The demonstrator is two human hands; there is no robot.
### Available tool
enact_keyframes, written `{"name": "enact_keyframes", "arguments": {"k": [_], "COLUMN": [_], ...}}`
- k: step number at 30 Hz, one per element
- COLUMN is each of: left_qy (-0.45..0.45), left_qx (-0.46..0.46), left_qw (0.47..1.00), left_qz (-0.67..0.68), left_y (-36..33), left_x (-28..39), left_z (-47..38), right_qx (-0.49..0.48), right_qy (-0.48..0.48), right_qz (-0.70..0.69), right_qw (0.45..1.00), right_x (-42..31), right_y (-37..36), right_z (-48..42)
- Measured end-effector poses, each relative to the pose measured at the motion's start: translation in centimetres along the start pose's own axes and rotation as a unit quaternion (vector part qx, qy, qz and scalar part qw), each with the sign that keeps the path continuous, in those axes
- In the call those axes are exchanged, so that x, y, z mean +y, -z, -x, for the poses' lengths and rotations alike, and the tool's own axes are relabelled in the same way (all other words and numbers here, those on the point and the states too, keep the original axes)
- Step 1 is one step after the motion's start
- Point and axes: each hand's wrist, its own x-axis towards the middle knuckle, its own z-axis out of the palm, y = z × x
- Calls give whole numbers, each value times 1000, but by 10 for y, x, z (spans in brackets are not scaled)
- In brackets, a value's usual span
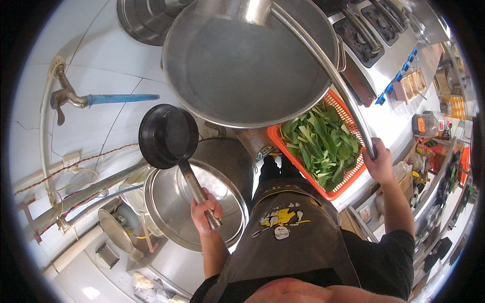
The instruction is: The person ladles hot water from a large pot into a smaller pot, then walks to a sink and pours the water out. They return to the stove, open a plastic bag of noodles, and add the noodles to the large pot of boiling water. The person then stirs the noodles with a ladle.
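My left hand [206, 210] grips the metal handle of a small dark saucepan-like ladle [168, 136], whose bowl hangs in front of the white tiled wall. My right hand [379, 163] is closed around the end of a long curved steel handle [322, 60]. That handle runs across to a shiny steel scoop head [246, 11] at the far side of a large steel pot [242, 75]. The pot's interior looks grey and hazy; its contents cannot be made out. Just right of my body, an orange plastic basket [329, 195] holds leafy greens [322, 146], partly below the pot's rim.
A wide steel basin [163, 212] stands below my left hand. On the wall are a tap [68, 94] with blue hose and a socket [71, 159]. Gas burners [356, 38] lie at upper right, near a seasoning box [409, 87]. Shelves with bottles [428, 125] line the right.
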Motion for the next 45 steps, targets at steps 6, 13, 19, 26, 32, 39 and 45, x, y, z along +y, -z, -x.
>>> {"name": "enact_keyframes", "arguments": {"k": [6, 13, 19, 26, 32, 39, 45], "left_qy": [1, 0, 4, -27, -47, -136, -189], "left_qx": [-1, -1, -19, -33, -7, 26, 46], "left_qw": [1000, 1000, 1000, 997, 995, 988, 980], "left_qz": [3, 2, -2, -68, -84, -75, -46], "left_y": [-6, -13, -13, 0, -1, -8, 5], "left_x": [-2, -4, -4, -3, -18, -75, -125], "left_z": [-5, -6, 4, 25, 71, 152, 225], "right_qx": [-149, -239, -281, -294, -353, -369, -279], "right_qy": [-115, -150, -139, -91, -63, -86, -221], "right_qz": [-235, -410, -447, -461, -526, -626, -676], "right_qw": [954, 868, 838, 832, 771, 682, 646], "right_x": [-21, -40, -59, -96, -113, -85, -22], "right_y": [30, 60, 67, 68, 73, 66, 39], "right_z": [-4, -5, 6, 9, 6, -1, 36]}}
